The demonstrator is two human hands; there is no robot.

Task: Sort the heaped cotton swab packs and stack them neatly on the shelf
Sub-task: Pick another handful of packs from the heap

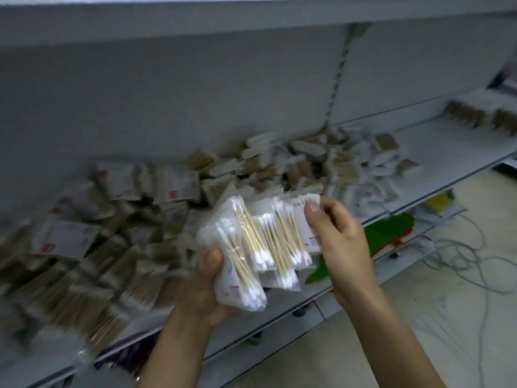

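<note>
At centre frame both hands gripped a fanned bunch of packs (260,233), left hand (207,287) below, right hand (341,239) at its right edge, mid-sort above the heap (117,236) on the shelf (447,152); squaring them seemed next; labels were blurred.

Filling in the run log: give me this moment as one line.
phase: sorting | left hand: holds fanned swab packs from below | right hand: pinches their right edge | heap: unsorted on shelf
</note>
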